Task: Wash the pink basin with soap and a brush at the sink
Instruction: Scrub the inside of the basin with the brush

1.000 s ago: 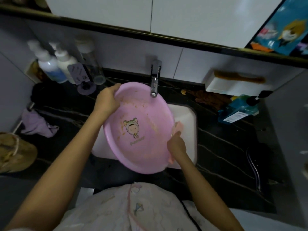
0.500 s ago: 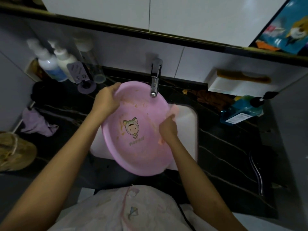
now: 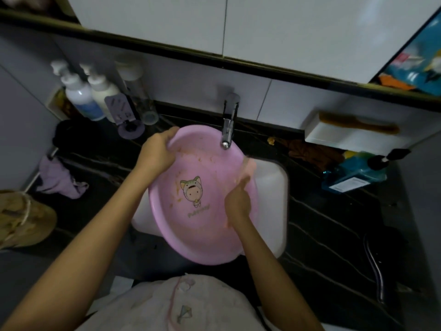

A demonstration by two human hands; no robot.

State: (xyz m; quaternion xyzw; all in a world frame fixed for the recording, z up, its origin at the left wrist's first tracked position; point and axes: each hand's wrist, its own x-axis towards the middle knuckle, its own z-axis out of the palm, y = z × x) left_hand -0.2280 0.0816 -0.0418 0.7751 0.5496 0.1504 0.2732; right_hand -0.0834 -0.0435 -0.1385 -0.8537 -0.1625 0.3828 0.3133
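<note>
Both hands are on the pink basin (image 3: pixel 202 240), tilted over the white sink (image 3: pixel 272 185) with its far rim just under the faucet (image 3: pixel 228 130). The left hand (image 3: pixel 156 154) curls its fingers over the rim left of the faucet. The right hand (image 3: pixel 238 201), fingers half curled, presses a blurred pink pad (image 3: pixel 249 166) on the inner wall. Brownish smears (image 3: pixel 200 160) lie inside.
</note>
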